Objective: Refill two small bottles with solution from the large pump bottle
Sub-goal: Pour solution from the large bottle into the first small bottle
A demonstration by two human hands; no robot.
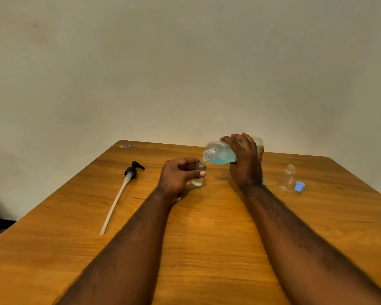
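Observation:
My right hand [245, 160] grips the large clear bottle [220, 154] of blue solution, tipped on its side with its open neck pointing left and down. The neck touches the mouth of a small clear bottle [199, 173], which my left hand [177, 176] holds upright between thumb and fingers on the table. A second small clear bottle [286, 178] stands uncapped at the right, with a blue cap [299, 186] beside it. Another blue cap [263, 181] peeks out behind my right wrist.
The black pump head with its long white tube [119, 194] lies on the wooden table [207, 238] at the left. A small sticker [125, 146] sits at the table's far left corner. A plain wall rises behind the table.

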